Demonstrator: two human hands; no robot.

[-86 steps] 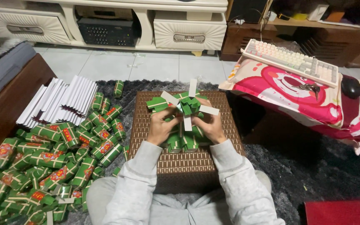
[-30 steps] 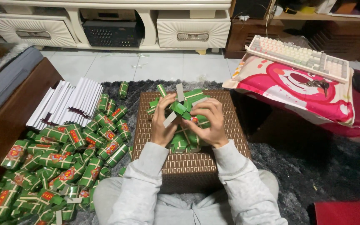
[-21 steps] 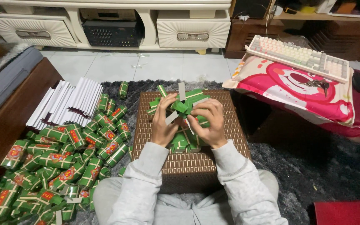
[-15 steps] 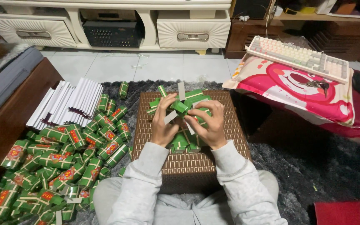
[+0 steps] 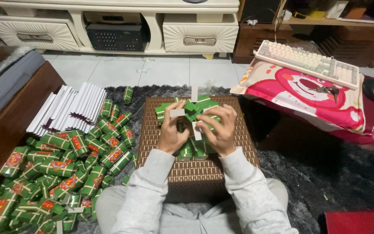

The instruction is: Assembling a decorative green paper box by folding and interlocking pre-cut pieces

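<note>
You have a cluster of green wrapped packets [image 5: 191, 113] with white strips on the wicker stool. To your left, a heap of green packets with red-and-gold labels [image 5: 61, 167] covers the rug, beside a stack of flat white sleeves [image 5: 68, 108].

Both forearms in grey sleeves reaching forward from the lap, wrists close together. Left hand [image 5: 172, 130] curled, fingers bent inward in a pinching grip, thumb up. Right hand [image 5: 217, 130] likewise curled, knuckles raised, fingertips nearly meeting the left's.
</note>
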